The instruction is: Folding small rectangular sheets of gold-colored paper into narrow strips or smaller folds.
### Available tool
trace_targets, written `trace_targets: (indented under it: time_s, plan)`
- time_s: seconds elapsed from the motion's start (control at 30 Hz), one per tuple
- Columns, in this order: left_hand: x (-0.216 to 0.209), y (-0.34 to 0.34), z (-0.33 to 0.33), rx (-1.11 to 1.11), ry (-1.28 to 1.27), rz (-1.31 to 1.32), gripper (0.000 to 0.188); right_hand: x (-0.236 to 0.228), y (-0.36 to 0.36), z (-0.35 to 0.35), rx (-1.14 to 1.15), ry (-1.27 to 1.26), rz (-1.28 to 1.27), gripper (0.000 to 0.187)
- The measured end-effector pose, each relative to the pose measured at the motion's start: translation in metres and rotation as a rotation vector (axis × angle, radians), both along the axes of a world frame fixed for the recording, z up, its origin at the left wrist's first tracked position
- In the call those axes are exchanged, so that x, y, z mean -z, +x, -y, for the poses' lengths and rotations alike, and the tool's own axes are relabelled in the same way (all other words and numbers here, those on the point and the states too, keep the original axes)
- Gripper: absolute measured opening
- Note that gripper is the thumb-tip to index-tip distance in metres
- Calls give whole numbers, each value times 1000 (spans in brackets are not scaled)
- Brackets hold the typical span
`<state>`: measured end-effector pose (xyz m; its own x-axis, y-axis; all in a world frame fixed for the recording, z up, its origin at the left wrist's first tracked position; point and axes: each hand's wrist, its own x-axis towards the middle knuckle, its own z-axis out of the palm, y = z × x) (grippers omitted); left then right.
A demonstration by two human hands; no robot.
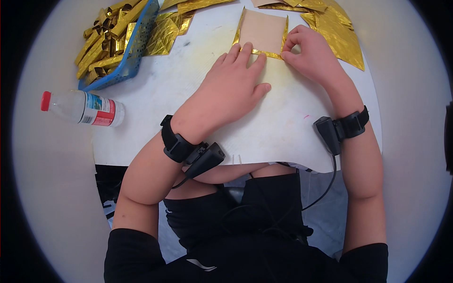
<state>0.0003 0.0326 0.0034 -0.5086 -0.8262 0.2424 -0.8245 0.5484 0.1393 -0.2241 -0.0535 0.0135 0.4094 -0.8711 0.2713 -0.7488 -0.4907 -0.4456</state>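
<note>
1. A tan, gold-edged sheet [263, 30] lies at the far side of a white table [273, 137], its gold border showing along the left, right and near sides.
2. The person's left hand [229, 85] rests palm down, fingers spread, with fingertips at the sheet's near edge and the thumb out to the right.
3. The right hand [309, 52] is curled at the near right corner, thumb and forefinger pinching the gold-edged sheet there.
4. At upper left, a blue basket [133, 59] holds a heap of folded gold tubes [101, 47]; crinkled gold sheets [163, 35] lie just beside it.
5. More gold foil [337, 35] is piled at upper right, near the right hand.
6. A clear, red-capped bottle [101, 109] lies on its side below the basket.
7. Black straps [178, 147] with small devices circle both wrists.
</note>
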Motion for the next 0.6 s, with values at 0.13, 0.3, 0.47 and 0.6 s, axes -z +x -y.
trace_targets:
  time_s: [0.13,0.3,0.47,0.6]
  plan:
    - [6,-1,3,-30,-14,38,66,-1,0,0,-11,3,-2,13]
    - [6,-1,13,-81,23,-61,73,-6,2,-8,-109,-10,1,14]
    - [17,7,27,-126,-25,-103,75,-11,7,-17,-246,18,-16,18]
    - [17,10,35,-139,4,-132,76,-7,12,-23,-340,42,56,19]
